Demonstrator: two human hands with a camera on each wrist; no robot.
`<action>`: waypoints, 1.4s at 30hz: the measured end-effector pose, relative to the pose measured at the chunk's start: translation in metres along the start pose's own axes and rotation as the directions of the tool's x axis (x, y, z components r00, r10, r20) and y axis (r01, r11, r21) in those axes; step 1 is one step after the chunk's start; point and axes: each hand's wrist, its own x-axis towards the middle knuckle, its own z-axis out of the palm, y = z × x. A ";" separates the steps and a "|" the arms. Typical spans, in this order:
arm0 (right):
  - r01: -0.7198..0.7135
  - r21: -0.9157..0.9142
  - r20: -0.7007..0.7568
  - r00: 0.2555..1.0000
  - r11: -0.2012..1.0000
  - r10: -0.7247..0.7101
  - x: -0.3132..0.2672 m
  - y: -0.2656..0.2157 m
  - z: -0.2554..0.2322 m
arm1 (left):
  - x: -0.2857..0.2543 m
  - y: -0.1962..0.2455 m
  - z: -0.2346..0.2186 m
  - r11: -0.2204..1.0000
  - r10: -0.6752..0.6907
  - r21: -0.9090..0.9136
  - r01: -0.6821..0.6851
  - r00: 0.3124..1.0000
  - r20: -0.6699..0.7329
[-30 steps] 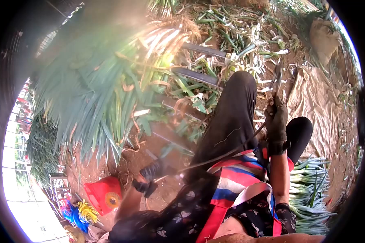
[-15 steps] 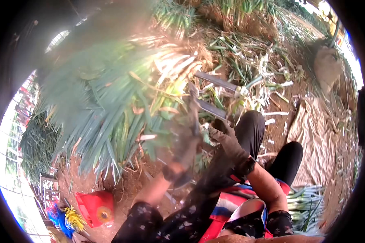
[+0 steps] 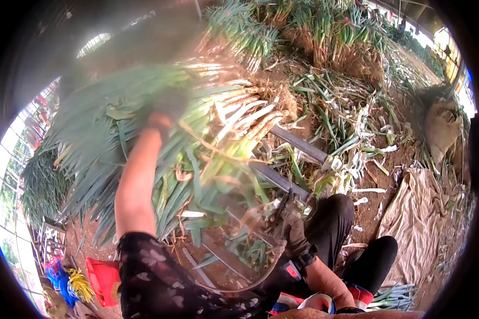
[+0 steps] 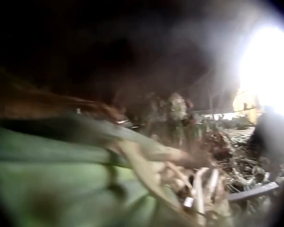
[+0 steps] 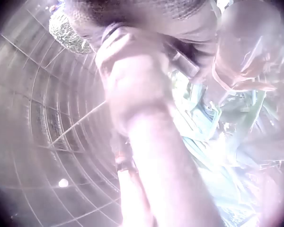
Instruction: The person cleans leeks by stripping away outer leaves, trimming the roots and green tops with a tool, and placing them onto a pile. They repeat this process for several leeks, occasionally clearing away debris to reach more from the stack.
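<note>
Left hand [image 3: 165,109] reaching onto the pile of green onions [image 3: 143,143], grip blurred, cannot tell. Right hand [image 3: 292,231], gloved, below the pile, clutching a dark tool [image 3: 283,204].

Two gloved hands show: the left hand [image 3: 167,109] far up on the leaves, the right hand [image 3: 292,234] near the knee. One big leek pile [image 3: 143,149] lies left, two metal bars [image 3: 298,143] cross the middle, one sack [image 3: 444,127] sits far right.
</note>
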 end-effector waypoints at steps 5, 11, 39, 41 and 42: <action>-0.131 0.081 0.020 0.991 0.988 0.130 0.000 -0.003 0.007 | 0.073 -0.040 0.034 0.932 -0.118 -0.247 0.265 0.866 0.485; -0.062 -0.094 -0.001 0.998 0.994 0.062 -0.007 -0.004 0.002 | 0.095 -0.037 0.068 0.816 -0.062 -0.491 0.306 0.890 0.452; 0.136 -0.327 -0.104 0.978 0.935 -0.179 -0.032 0.006 0.048 | -0.217 0.207 0.031 0.999 -0.038 -0.032 0.036 0.998 -0.054; 0.245 -0.419 -0.035 0.958 0.875 -0.285 -0.057 -0.001 0.062 | -0.243 0.220 0.071 0.993 0.114 0.003 -0.116 0.974 -0.195; 0.176 -0.388 -0.122 0.963 0.905 -0.240 -0.068 -0.003 0.066 | -0.255 0.225 0.072 0.983 0.184 0.024 -0.184 0.946 -0.266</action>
